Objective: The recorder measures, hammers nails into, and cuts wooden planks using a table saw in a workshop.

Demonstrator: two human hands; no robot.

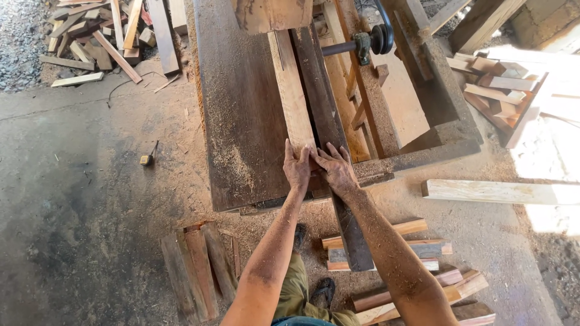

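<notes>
I look down on a wooden saw table (241, 121) dusted with sawdust. My left hand (296, 167) lies flat, fingers together, on the near end of a pale narrow plank (291, 90) that runs away from me along the table. My right hand (336, 169) presses with spread fingers on a dark plank (320, 96) beside it; that plank overhangs the table's near edge and runs down past my right forearm. Both hands touch each other at the thumbs.
A shaft with a dark wheel (379, 37) sits at the far right of the table. Offcuts lie on the floor: boards (196, 265) at left, short pieces (417, 253) under my right arm, a long pale board (501, 192) at right. Scrap piles (103, 36) are at far left.
</notes>
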